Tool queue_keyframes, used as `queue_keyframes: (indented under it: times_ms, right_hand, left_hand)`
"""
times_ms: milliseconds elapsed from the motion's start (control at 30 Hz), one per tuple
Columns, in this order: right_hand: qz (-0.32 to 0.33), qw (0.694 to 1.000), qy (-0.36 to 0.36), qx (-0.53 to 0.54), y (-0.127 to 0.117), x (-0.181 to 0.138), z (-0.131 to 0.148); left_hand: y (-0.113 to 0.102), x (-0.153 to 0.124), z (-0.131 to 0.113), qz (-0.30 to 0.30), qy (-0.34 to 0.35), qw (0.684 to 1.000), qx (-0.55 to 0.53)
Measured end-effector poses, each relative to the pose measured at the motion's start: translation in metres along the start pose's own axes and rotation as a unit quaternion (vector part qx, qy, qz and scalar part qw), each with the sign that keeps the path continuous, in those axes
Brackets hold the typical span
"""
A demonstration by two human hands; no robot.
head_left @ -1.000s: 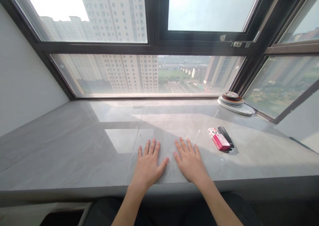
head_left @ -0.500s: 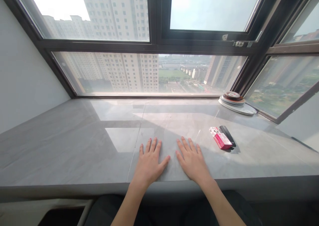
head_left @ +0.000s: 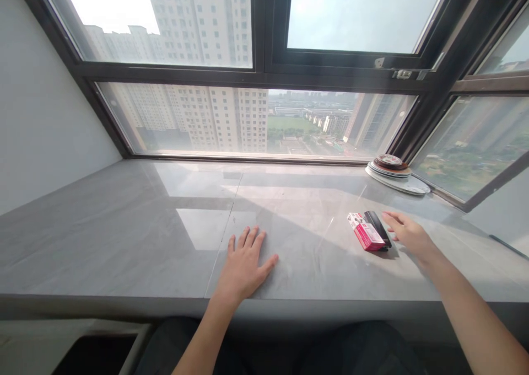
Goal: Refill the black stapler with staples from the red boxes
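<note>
My left hand (head_left: 247,259) lies flat on the grey marbled sill (head_left: 124,242), its fingers spread and holding nothing. Just right of a black stapler (head_left: 377,228), my right hand (head_left: 407,234) hovers with loosely curved fingers and the thumb apart from them. A small gap seems to separate the fingertips from the stapler, and nothing is in that hand. Against the stapler's left side rests a small pink and white box (head_left: 366,232); it hides part of the stapler.
A stack of round plates or discs (head_left: 397,176) sits in the far right corner by the window frame (head_left: 260,77). A thin dark strip (head_left: 508,246) lies along the right wall. The sill's front edge (head_left: 309,299) runs above my knees.
My right hand has lifted from the sill and swung right to beside the stapler. My left hand stays flat. The view has shifted slightly.
</note>
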State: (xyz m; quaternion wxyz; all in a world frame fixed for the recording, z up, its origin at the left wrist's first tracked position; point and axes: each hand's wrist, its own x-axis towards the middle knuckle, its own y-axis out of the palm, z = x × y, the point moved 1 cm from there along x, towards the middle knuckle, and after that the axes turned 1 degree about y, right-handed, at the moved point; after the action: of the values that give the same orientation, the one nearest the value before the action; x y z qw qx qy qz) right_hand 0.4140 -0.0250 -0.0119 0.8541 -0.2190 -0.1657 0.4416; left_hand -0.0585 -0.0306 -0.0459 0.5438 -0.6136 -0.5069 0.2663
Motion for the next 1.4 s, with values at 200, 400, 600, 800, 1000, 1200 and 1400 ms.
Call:
queue_keyframes:
  times_ms: [200,400,600,800,1000,1200,1400]
  right_hand:
    - [0.23,0.958,0.119,0.126,0.015,0.001,-0.004]
    - [0.273,0.942,0.039,0.192,0.1,-0.062,0.051]
    - [0.26,0.947,-0.07,0.175,0.203,-0.125,0.1]
    - [0.214,0.959,-0.133,0.128,0.244,-0.155,0.128]
    - [0.175,0.976,-0.088,0.098,0.192,-0.135,0.098]
    - [0.173,0.975,-0.049,0.129,0.158,-0.136,0.063]
    - [0.139,0.981,-0.079,0.109,0.158,-0.139,0.063]
  left_hand:
    - [0.003,0.001,0.001,-0.018,0.005,1.0,-0.005]
    - [0.003,0.002,0.001,-0.03,-0.003,0.998,-0.053]
    - [-0.008,0.002,0.008,-0.077,-0.053,0.971,-0.222]
    - [-0.018,0.009,-0.002,-0.2,-0.141,0.93,-0.274]
    - [-0.014,0.014,-0.021,-0.183,-0.163,0.965,-0.095]
    - [-0.024,0.009,0.006,-0.189,-0.142,0.965,-0.116]
    - [-0.045,0.044,0.066,-0.173,-0.197,0.964,-0.048]
